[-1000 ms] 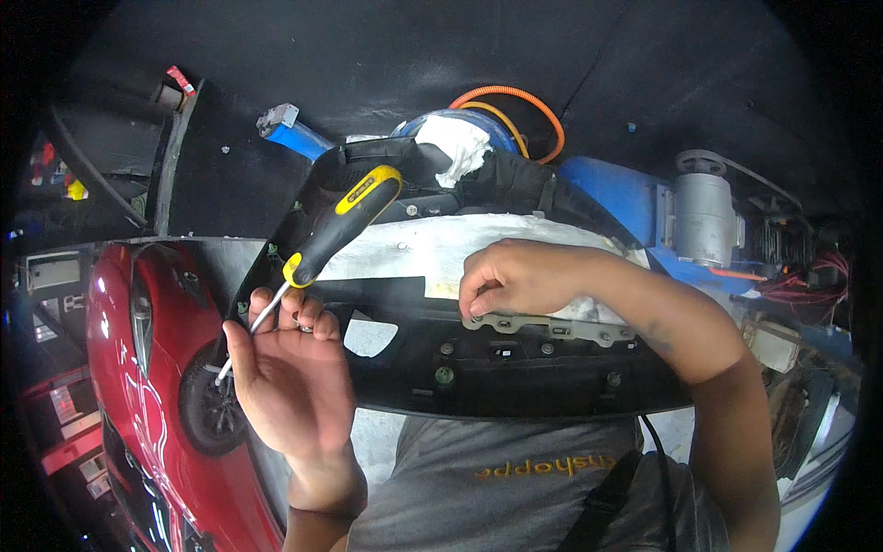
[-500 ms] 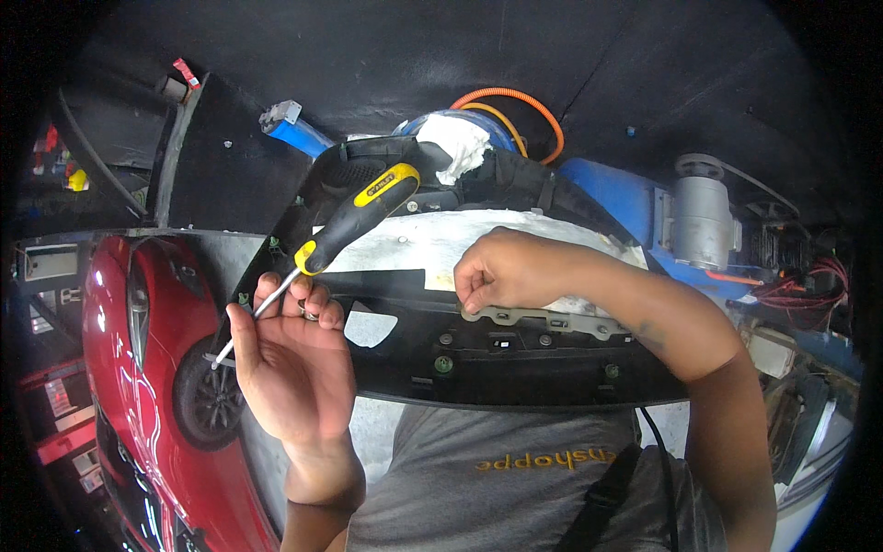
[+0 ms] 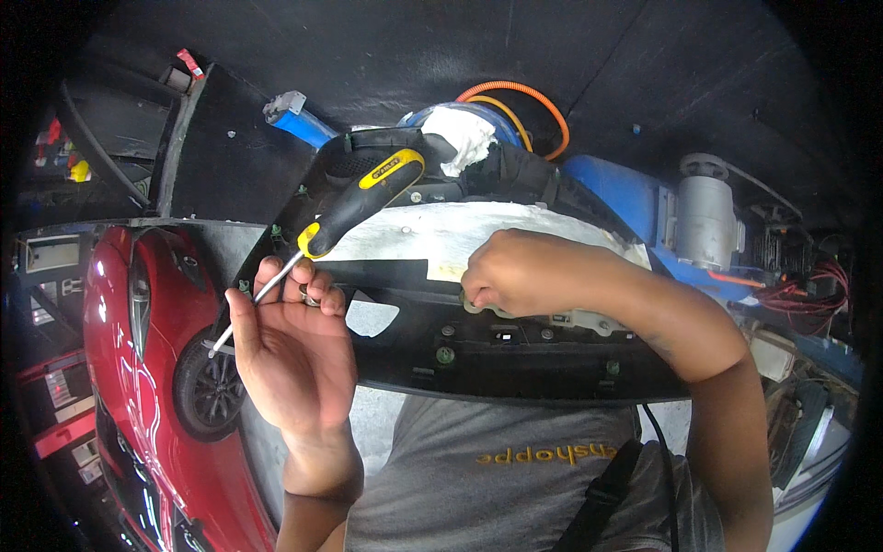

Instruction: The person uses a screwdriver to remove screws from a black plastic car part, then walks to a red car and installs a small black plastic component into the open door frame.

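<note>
In my left hand (image 3: 303,368), palm up, a screwdriver with a black and yellow handle (image 3: 363,202) is held by its metal shaft between thumb and fingers. Its handle points up and away; its tip hangs near the thumb's left side. My right hand (image 3: 506,271) is closed, its fingertips pinching the left end of a light grey notched strip (image 3: 589,320). Part of that strip is covered by the hand. Beneath both hands lies a large black plastic car panel (image 3: 487,377) with white padding (image 3: 405,225) and green clips, close to my body.
A red car (image 3: 152,340) stands at the left. Beyond the panel are a crumpled white cloth (image 3: 460,133), an orange hose (image 3: 538,106) and a blue tool-like object (image 3: 299,120). At the right sits a blue machine with a grey motor (image 3: 706,221) and red cables (image 3: 819,285).
My right hand has rolled over slightly and shifted a little right, hiding more of the grey strip's middle. My left hand still holds the screwdriver, almost unmoved.
</note>
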Tool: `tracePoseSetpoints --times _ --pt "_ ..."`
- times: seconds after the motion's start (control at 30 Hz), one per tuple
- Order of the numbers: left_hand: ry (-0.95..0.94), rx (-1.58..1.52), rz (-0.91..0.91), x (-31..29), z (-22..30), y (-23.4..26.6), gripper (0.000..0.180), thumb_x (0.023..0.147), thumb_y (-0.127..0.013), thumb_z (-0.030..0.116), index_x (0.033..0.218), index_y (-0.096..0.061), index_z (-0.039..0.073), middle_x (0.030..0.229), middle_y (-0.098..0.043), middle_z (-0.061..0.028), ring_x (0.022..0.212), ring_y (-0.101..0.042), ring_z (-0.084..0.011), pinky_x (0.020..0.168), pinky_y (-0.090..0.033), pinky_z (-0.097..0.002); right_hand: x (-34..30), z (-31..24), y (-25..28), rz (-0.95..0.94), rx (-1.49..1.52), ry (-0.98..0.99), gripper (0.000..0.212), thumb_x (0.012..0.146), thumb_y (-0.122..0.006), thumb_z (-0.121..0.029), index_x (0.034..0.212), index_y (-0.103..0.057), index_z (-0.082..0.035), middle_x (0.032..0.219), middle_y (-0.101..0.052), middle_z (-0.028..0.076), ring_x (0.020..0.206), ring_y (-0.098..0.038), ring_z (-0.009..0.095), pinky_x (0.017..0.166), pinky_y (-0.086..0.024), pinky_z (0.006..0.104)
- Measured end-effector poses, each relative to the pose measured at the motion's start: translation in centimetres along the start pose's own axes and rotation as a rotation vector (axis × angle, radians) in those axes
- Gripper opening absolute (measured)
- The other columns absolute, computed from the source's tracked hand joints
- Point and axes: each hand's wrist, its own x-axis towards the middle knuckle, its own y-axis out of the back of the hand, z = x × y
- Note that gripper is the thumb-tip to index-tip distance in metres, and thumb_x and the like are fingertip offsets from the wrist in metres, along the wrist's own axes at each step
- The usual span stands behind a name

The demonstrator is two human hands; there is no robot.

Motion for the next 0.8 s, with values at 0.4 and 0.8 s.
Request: tracePoseSetpoints --times 0.4,0.8 --pt "0.014 0.024 0.097 0.0 -0.3 -0.5 0.044 0.115 -0.040 0.040 0.122 -0.058 0.001 0.107 -0.057 -0.0148 0.096 -0.050 -0.0228 0.086 -0.043 -0.0365 0.0 -1.6 0.1 -0.066 -0.248 -0.051 0.027 0.102 -0.061 -0.027 0.095 -0.075 -0.004 0.090 -0.074 0.021 0.090 -0.073 0.043 0.083 -0.056 0.0548" --pt "-0.285 0.055 -0.168 -2.5 8.7 0.9 0.051 0.116 -0.033 0.037 0.070 -0.034 0.016 0.081 -0.031 -0.0019 0.077 -0.032 -0.0180 0.068 -0.031 -0.0336 0.2 -0.1 -1.1 0.155 0.254 -0.059 0.027 0.093 -0.081 -0.026 0.084 -0.067 -0.005 0.074 -0.071 0.010 0.071 -0.070 0.026 0.067 -0.050 0.0448"
